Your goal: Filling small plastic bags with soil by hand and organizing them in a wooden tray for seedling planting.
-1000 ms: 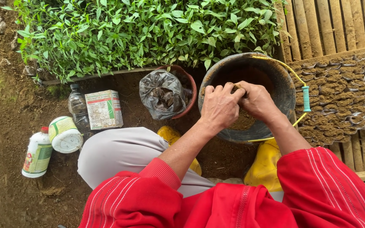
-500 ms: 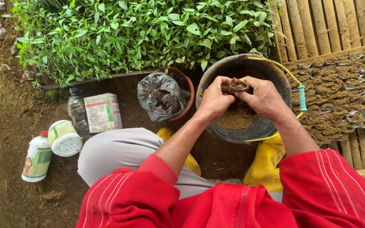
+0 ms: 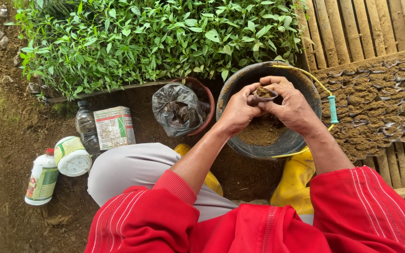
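A small clear plastic pot filled with brown soil (image 3: pixel 263 94) is gripped between both hands above a dark bucket (image 3: pixel 236 89) that holds loose soil. My left hand (image 3: pixel 238 110) wraps its left side with the thumb against the rim. From the right, my right hand (image 3: pixel 292 106) cups it, fingers curled over the top. The bucket has a yellow wire handle with a teal grip (image 3: pixel 333 109). Red sleeves cover both arms.
Rows of soil-filled small pots (image 3: pixel 380 103) lie on bamboo slats at the right. A bed of green seedlings (image 3: pixel 155 37) spans the back. A black bag in a red bowl (image 3: pixel 179 108), a carton (image 3: pixel 114 127), a clear bottle (image 3: pixel 85 124), a round white jar (image 3: pixel 72 156) and a white bottle (image 3: pixel 41 178) sit left.
Both hands came up out of the bucket's soil with the small filled pot. They now hold it higher, near the bucket's far rim.
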